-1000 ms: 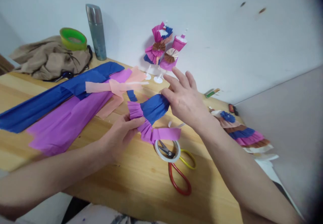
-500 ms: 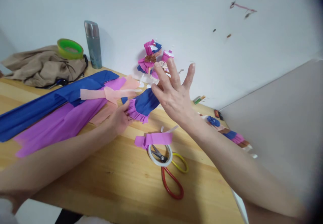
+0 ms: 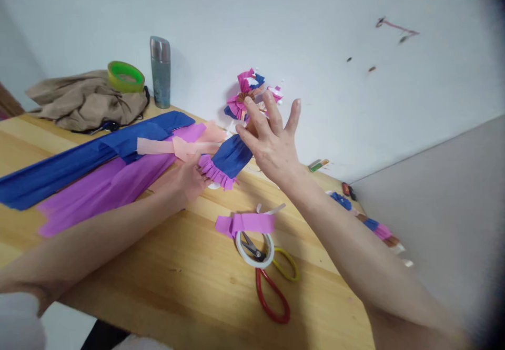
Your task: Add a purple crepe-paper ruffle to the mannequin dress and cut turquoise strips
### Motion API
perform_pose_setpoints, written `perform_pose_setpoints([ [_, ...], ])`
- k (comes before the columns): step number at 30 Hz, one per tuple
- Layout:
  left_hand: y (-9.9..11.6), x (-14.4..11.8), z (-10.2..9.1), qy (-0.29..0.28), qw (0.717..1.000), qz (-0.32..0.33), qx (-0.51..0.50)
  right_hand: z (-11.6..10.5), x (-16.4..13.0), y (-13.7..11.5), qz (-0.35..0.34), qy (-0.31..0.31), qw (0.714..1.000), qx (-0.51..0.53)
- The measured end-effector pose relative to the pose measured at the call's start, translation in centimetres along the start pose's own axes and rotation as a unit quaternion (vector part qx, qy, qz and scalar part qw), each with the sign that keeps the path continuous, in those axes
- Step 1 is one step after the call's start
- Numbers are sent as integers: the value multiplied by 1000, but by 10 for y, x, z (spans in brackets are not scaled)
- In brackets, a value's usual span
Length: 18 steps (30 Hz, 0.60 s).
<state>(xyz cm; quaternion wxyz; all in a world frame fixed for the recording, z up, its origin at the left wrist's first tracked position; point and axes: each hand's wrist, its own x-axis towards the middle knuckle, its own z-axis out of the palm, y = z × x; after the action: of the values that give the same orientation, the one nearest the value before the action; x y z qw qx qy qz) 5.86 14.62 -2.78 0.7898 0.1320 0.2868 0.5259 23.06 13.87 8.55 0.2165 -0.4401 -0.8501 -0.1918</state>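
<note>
the blue and purple crepe piece (image 3: 226,162) is held above the tabletop (image 3: 189,281), left hand (image 3: 189,176) pinching its pleated edge, right hand (image 3: 272,147) spread, fingertips touching; likely featherlight, soft, tearable, best gripped at the gathered pleats

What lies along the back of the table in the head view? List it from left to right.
Brown cloth → green tape roll → steel flask → crepe-paper dolls → green glue stick, with the right hand raised in front of the dolls.
</note>
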Motion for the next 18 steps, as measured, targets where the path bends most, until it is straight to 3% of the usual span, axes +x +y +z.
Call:
perform_pose_setpoints([
  [7, -7, 0, 5, -72, 996, 46, 14, 17, -7, 10, 2, 52, 999, -4],
  [11, -13, 4, -5, -62, 995, 73, -11, 22, -29, 6, 75, 159, 982, 63],
  [14, -17, 7, -11, -64, 995, 78, -21, 31, -50, 4, 153, 230, 936, 219],
  [18, -22, 8, -13, -80, 993, 76, -28, 48, -58, -6, 243, 159, 830, 477],
])
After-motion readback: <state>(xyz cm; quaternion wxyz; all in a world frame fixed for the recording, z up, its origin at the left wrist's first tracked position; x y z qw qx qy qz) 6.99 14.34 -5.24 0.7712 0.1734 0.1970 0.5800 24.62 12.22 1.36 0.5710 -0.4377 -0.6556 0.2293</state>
